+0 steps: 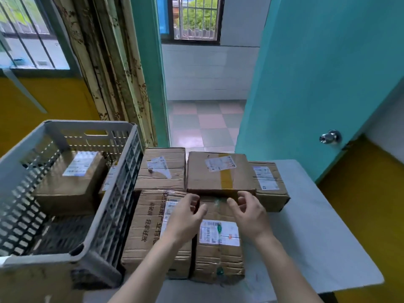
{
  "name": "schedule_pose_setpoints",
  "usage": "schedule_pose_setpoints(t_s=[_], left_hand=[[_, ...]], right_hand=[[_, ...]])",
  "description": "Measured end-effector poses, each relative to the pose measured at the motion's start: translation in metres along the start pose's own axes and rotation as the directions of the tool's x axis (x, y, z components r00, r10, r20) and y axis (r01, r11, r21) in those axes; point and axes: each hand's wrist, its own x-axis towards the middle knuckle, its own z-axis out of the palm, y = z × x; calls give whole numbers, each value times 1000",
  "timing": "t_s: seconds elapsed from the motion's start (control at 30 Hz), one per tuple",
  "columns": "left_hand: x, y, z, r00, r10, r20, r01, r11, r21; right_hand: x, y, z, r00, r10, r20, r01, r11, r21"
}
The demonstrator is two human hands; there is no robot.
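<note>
White counter point(310, 226) carries everything. Grey crate point(72, 124) stands left of the yellow-taped box point(207, 182), with parcels inside. Labelled cartons point(218, 259) lie under and around that box. I see the left grip point(185, 217) and right grip point(249, 213) at its near edge, both loosely half-curled, holding nothing. I cannot tell whether they touch it.

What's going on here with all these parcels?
A person stands at a white table covered with labelled cardboard parcels. The left hand and right hand both reach toward the near edge of the yellow-taped box, fingers loosely curled and not yet gripping it. On the left, a grey plastic crate already holds a few parcels, so this box may be headed there too.
</note>
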Motion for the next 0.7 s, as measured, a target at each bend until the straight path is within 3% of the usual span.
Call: schedule_pose_setpoints(t_s=[0.23, 0.33, 0.43, 0.6, 0.7], left_hand=[[-16, -28, 54, 957, -100, 271, 121, 991, -61], [-25, -38, 73, 941, -119, 317, 175, 972, -154], [-29, -53, 90, 954, -133, 267, 169, 979, -115], [-32, -66, 109, 976, -170, 134, 159, 983, 91], [-29, -68, 119, 971, -231, 69, 226, 972, 70]], right_hand=[[-24, 46, 5, 979, 182, 96, -173, 980, -94], [-36, 62, 8, 956, 259, 135, -245, 963, -113], [-45, 78, 14, 929, 313, 197, -289, 947, -144], [-43, 104, 26, 842, 403, 358, -372, 915, -157], [-34, 119, 30, 780, 414, 469, -394, 908, -146]])
